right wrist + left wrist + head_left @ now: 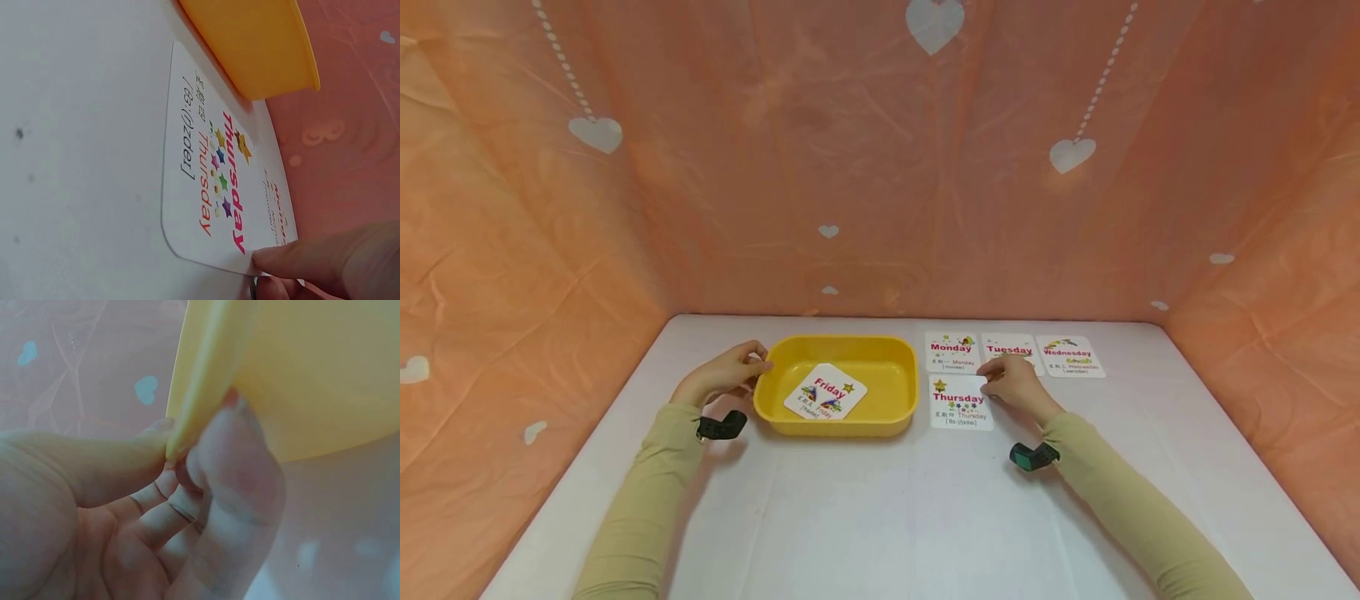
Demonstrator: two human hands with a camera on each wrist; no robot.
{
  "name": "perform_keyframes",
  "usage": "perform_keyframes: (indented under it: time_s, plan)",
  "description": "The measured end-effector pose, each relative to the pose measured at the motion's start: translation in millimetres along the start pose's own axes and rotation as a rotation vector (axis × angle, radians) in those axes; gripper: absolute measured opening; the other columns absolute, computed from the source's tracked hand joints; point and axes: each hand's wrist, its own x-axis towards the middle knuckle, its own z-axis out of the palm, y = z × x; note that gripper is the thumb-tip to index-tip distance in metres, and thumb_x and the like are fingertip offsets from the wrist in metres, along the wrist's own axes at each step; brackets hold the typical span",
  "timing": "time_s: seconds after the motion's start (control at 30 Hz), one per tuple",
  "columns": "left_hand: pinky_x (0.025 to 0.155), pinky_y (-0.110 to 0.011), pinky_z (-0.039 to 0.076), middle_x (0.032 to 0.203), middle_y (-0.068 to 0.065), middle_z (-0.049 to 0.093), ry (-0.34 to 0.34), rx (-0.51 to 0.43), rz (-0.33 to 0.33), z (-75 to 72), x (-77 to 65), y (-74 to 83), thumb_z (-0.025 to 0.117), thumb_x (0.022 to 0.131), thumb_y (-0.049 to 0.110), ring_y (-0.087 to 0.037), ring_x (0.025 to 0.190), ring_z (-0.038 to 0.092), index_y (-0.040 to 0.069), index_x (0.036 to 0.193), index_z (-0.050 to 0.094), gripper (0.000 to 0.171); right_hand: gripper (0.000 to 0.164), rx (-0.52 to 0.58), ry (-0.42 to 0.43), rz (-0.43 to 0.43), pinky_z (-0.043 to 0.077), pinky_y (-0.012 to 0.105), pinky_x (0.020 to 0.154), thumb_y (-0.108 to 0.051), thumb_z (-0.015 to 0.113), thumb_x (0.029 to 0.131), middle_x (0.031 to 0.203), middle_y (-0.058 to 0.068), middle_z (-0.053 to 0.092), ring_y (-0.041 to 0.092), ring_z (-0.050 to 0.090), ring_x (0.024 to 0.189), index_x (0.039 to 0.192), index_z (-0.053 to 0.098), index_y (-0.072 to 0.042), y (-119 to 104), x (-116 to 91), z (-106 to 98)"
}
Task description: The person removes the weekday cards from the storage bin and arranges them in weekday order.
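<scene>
At the left end of a yellow plastic tray point(883, 385), my left hand point(724, 374) pinches the rim between thumb and fingers. A square Friday card point(826, 392) lies tilted inside the tray. To the tray's right, my right hand point(1017, 388) pinches the right edge of the Thursday card point(960, 404). In the right wrist view the thumb point(281, 259) presses on top of that card point(200, 187), with a fingertip at its edge. The Thursday card lies just below the Monday card point(951, 353), printed side up.
Right of Monday, the Tuesday card point(1000, 342) is partly covered by the right hand, and the Wednesday card point(1070, 357) follows in the same row. All are on a white table point(865, 517). An orange cloth with white hearts point(760, 192) encloses the back and sides.
</scene>
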Motion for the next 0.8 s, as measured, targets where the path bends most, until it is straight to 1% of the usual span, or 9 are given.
perform_keyframes:
  time_s: [0.27,0.67,0.8]
  plan:
    - [0.061,-0.03,0.052,0.089,-0.014,0.056,-0.005,-0.01,0.006,-0.2,-1.6,-0.5,0.048,0.102,0.019,-0.021,0.072,0.057,0.001,0.114,0.04,0.023,0.028,-0.032,0.007,0.002,0.048,0.035,0.074,0.006,0.071,0.076,0.091,0.013,0.063,0.024,0.057,0.083,0.105,0.067,0.006,-2.9,-1.6,0.8]
    - [0.061,-0.03,0.051,0.089,-0.012,0.055,0.001,0.004,0.001,-0.3,-0.3,-0.3,0.048,0.101,0.019,-0.021,0.073,0.057,0.001,0.115,0.041,0.024,0.027,-0.018,0.033,0.011,0.049,0.033,0.071,0.006,0.071,0.076,0.09,0.014,0.063,0.025,0.058,0.082,0.102,0.067,0.006,-1.5,-2.1,3.3]
    - [0.062,-0.03,0.051,0.089,-0.013,0.055,0.006,0.012,0.002,-1.2,-0.5,0.5,0.049,0.101,0.02,-0.021,0.074,0.056,0.001,0.116,0.041,0.025,0.029,-0.004,0.038,0.007,0.049,0.03,0.069,0.006,0.071,0.075,0.092,0.015,0.064,0.024,0.058,0.083,0.104,0.066,0.007,-2.4,-0.9,3.0]
